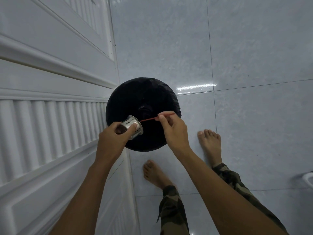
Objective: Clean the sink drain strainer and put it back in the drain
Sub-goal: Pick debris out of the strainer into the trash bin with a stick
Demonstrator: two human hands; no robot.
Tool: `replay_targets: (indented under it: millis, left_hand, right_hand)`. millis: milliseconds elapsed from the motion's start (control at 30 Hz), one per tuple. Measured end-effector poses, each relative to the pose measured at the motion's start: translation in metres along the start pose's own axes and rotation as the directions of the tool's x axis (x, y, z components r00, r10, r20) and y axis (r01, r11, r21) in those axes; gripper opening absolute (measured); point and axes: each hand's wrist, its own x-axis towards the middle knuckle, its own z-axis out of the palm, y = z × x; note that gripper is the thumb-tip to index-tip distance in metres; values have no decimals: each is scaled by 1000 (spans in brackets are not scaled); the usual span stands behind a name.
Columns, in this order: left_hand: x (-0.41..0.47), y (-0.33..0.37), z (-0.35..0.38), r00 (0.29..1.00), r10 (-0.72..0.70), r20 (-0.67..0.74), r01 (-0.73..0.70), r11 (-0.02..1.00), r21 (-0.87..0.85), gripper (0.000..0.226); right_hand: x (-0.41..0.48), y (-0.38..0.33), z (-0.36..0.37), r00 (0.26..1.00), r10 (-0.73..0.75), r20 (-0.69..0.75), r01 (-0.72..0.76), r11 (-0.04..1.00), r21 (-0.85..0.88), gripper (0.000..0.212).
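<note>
The sink drain strainer point(131, 124) is a small perforated metal cup. My left hand point(112, 139) grips it, tipped on its side over the black-lined bin point(144, 99), its rim turned toward my right hand. Dark residue shows on its closed end by my fingers. My right hand point(174, 129) pinches a thin red stick point(149, 119) whose far tip reaches into the strainer's open end. Both hands hover above the near half of the bin.
The round bin stands on glossy grey floor tiles point(237, 56) against a white panelled cabinet door point(50, 82) on the left. My bare feet point(210, 145) are just behind and to the right of the bin. A white object point(307, 179) pokes in at the right edge.
</note>
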Motion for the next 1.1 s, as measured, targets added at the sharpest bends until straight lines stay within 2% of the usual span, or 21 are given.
replay_targets:
  millis: [100,133,233,267,333,400,500,567,633,667,733,867,967,1100]
  left_hand:
    - [1,0,1,1000,6,-6,-6,1000,-23,39]
    - [0,1,2,1000,15,-1,-15,1000,-27,41]
    - [-2,2,4,1000,30,2,-30,999,-33,41]
    - [-2,2,5,999,33,0,-33,999,-36,41]
    - [-1,2,7,999,41,-7,-41,999,-35,43]
    - [0,2,8,999,47,-8,-48,998,-34,50]
    - [1,5,10,998,55,-6,-56,998,-33,52]
    - [1,6,10,998,55,2,-55,998,-34,51]
    - [1,8,11,998,59,8,-58,997,-42,58]
    - [1,10,11,998,61,13,-61,997,-44,63]
    - [2,11,11,998,61,25,-60,997,-43,67]
    - [0,9,12,999,42,25,-40,998,-54,55]
    - [-1,5,15,998,59,-1,-59,998,-38,51]
    - [-7,0,30,994,109,-30,-109,994,11,69]
  right_hand:
    - [1,-6,2,967,-27,253,22,1000,22,13]
    - [1,-6,3,966,-28,259,35,999,-20,13]
    - [8,-8,0,999,-31,33,35,994,-107,12]
    - [11,-9,-2,999,-41,21,42,995,-90,12]
    - [14,-10,-4,988,-58,142,65,997,-43,11]
    - [13,-11,-2,971,-52,232,69,995,-68,12]
    - [17,-11,-3,992,-55,112,76,978,-193,13]
    - [20,-12,-8,997,-64,48,71,987,-142,13]
    - [19,-14,-10,989,-59,136,60,998,-1,11]
    - [17,-14,-9,978,-50,200,49,999,13,10]
    - [16,-11,-6,976,-32,214,55,993,-104,10]
    - [25,-4,-10,997,-38,-61,19,956,-294,13]
    - [24,-1,-13,992,-121,-21,103,913,-394,14]
    - [11,-4,-17,965,-256,57,247,813,-527,22]
